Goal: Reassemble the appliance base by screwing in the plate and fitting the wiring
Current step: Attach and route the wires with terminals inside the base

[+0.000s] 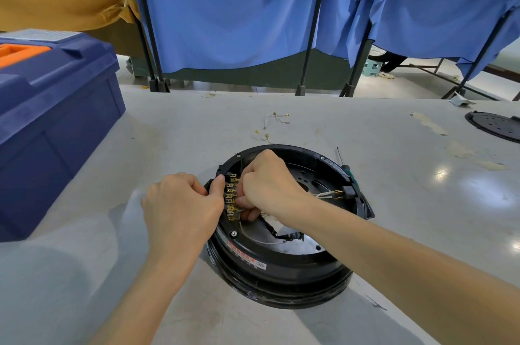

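Left hand point(183, 204) grips rim of round black plastic appliance base point(281, 274) | right hand point(270, 187) pinches white wire point(254, 241) at brass terminal row point(232, 195)

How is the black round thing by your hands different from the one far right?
The appliance base is a deep ring with wires inside; the plate looks flat, with small holes. The left hand and right hand work at the base; nothing touches the plate. Both are black and round.

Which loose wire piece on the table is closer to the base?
The smaller wire piece, just beyond the base rim; the white-sleeved piece lies farther back.
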